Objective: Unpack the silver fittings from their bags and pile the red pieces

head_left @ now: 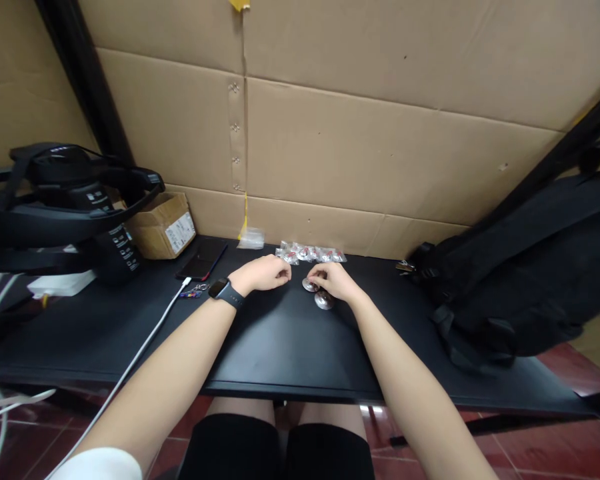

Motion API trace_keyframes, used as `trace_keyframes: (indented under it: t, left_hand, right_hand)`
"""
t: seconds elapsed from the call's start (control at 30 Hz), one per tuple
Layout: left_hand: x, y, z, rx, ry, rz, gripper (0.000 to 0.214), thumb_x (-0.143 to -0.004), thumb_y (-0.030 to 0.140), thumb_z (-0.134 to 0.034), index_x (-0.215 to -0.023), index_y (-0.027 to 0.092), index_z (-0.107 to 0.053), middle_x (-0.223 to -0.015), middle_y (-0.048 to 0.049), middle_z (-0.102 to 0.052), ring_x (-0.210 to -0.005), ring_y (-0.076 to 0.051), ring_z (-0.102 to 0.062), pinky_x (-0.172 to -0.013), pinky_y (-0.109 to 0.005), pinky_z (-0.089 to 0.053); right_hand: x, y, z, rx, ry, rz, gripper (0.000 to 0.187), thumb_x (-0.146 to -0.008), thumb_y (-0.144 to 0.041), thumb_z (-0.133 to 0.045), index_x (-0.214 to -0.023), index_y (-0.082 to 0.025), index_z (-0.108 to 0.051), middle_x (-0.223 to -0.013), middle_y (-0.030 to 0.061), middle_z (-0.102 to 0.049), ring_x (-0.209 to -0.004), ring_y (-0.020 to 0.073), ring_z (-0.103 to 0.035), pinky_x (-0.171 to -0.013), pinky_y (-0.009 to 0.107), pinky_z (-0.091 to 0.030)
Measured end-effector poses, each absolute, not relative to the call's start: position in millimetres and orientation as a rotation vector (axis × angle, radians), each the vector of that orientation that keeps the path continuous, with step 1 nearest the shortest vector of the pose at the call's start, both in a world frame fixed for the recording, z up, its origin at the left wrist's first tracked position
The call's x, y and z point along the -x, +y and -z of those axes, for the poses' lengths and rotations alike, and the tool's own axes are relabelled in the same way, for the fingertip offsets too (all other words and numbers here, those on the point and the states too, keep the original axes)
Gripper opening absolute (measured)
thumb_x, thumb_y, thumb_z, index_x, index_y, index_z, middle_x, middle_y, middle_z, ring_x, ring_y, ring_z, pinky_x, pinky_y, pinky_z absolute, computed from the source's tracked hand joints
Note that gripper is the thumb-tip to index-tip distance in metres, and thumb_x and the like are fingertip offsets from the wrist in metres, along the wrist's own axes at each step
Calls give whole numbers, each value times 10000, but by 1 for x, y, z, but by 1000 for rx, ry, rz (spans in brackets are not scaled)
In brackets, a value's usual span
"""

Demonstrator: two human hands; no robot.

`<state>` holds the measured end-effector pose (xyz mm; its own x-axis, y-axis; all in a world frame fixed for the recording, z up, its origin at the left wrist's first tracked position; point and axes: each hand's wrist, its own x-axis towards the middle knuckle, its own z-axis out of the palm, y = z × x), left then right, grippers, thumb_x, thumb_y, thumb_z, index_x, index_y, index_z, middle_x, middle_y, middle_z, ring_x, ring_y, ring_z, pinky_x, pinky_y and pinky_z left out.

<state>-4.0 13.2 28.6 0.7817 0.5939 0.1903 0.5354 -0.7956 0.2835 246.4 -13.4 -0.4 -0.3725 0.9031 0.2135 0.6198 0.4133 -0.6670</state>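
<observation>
My right hand point(334, 281) has its fingertips closed on the edge of a shiny round metal disc point(309, 285) lying on the black table. A second shiny metal disc point(324, 301) rests just in front of it, below the palm. My left hand point(267, 273), with a dark watch on its wrist, is a short way to the left, its fingers curled inward. What those fingers hold, if anything, is hidden. Behind both hands lies a row of small clear packets point(313, 253) with silvery and red contents.
Clear plastic bags point(251, 238), a dark phone point(203, 259), a keychain point(195, 291) and a white cable point(153, 335) lie leftward. Beyond them stand an open cardboard box point(155, 230) and a black headset point(30, 223). A black backpack point(530, 267) occupies the right; cardboard walls the back.
</observation>
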Motion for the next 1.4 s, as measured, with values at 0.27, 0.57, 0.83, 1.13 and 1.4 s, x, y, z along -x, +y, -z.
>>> trace_keyframes:
  t: [0.27,0.57,0.83,1.13,1.4]
  left_hand:
    - [-11,1,-25,-2794,832,-405,155,-816,171,-575,-847,219,-719,-846,-34,-742,-730,-168,-654,-692,-258,-437]
    - [-15,-4,-31,-2786,913,-633,136,-877,244,-580,-931,209,-700,-901,-53,-726,-818,-188,-651,-730,-270,-443]
    - [-23,-14,-38,-2718,750,-999,130,-891,213,-563,-853,185,-684,-784,-28,-689,-714,-150,-610,-706,-258,-434]
    - [-5,1,-43,-2704,918,-904,80,-732,160,-608,-738,179,-685,-683,-3,-672,-622,-131,-589,-618,-232,-402]
    - [56,41,-43,-2653,991,-428,132,-731,242,-658,-774,226,-782,-790,1,-756,-732,-146,-667,-708,-226,-455]
  right_hand:
    - [-254,-15,1,1326,-2059,-928,266,-748,-419,-762,-796,-169,-688,-723,62,-726,-625,171,-659,-569,257,-464]
    - [-238,-17,-2,1081,-1737,-1139,385,-758,-523,-758,-840,-182,-598,-775,42,-700,-714,185,-708,-644,272,-495]
    - [-225,-27,-7,860,-1546,-1256,335,-804,-494,-742,-905,-209,-598,-938,24,-665,-835,165,-701,-729,282,-562]
    - [-244,-28,-17,1043,-1815,-907,423,-676,-338,-816,-1020,-212,-605,-1018,48,-692,-720,134,-644,-686,278,-529]
    - [-282,-34,-35,1467,-2246,-753,377,-583,-355,-841,-902,-176,-750,-812,30,-722,-707,162,-634,-662,261,-495]
